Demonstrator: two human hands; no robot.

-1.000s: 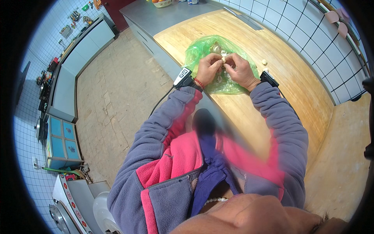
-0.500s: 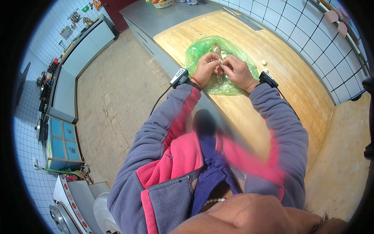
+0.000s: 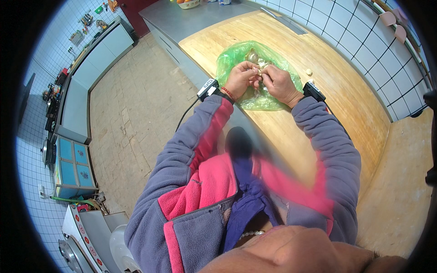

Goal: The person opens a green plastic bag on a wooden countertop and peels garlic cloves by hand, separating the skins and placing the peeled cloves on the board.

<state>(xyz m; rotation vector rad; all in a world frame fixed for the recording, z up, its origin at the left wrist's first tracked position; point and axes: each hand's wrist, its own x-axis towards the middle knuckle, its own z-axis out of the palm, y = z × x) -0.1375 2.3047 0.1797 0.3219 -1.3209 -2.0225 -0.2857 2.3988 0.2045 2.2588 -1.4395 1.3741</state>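
Note:
Over a green plastic bag spread on the wooden board, my two hands meet with fingertips pinched together. My left hand is closed around a small pale garlic clove, mostly covered by the fingers. From the other side, my right hand pinches at the same clove with thumb and forefinger. A garlic bulb lies in the bag just beyond my fingers, among loose papery skins. To the right of the bag, a pale peeled clove rests on the board with another close by.
The wooden board covers much of the grey counter. A cleaver-like flat blade lies at its back edge by the tiled wall. A fruit basket stands at the far end. Left of the counter runs the floor.
My fingers have shifted slightly around the clove, and the right hand's fingertips have moved a little. Bag, bulb and cloves on the board stay in place.

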